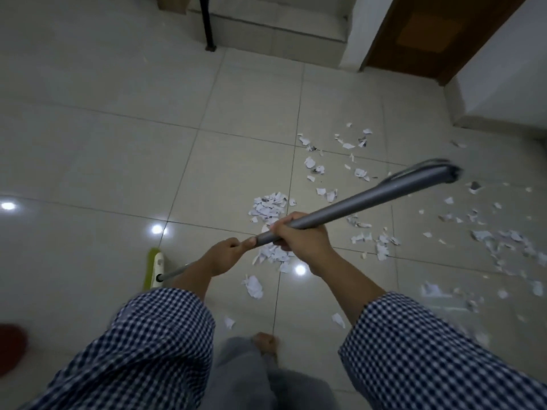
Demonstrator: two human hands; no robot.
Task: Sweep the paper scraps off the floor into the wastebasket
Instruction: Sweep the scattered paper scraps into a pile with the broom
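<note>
Both hands grip a grey broom handle (367,194) that slants from upper right down to lower left. My right hand (299,236) holds it higher up, my left hand (228,254) lower. The broom's green and white head (155,269) rests on the floor at lower left. White paper scraps (269,207) lie in a heap just beyond my hands, and more scraps (500,241) are scattered across the tiles to the right. No wastebasket is in view.
Pale glossy floor tiles (118,158) reflect ceiling lights. A black furniture leg (207,25) stands at the back, a brown door (429,34) at upper right beside a white wall. A red object (11,347) sits at the left edge. My bare foot (266,343) is below.
</note>
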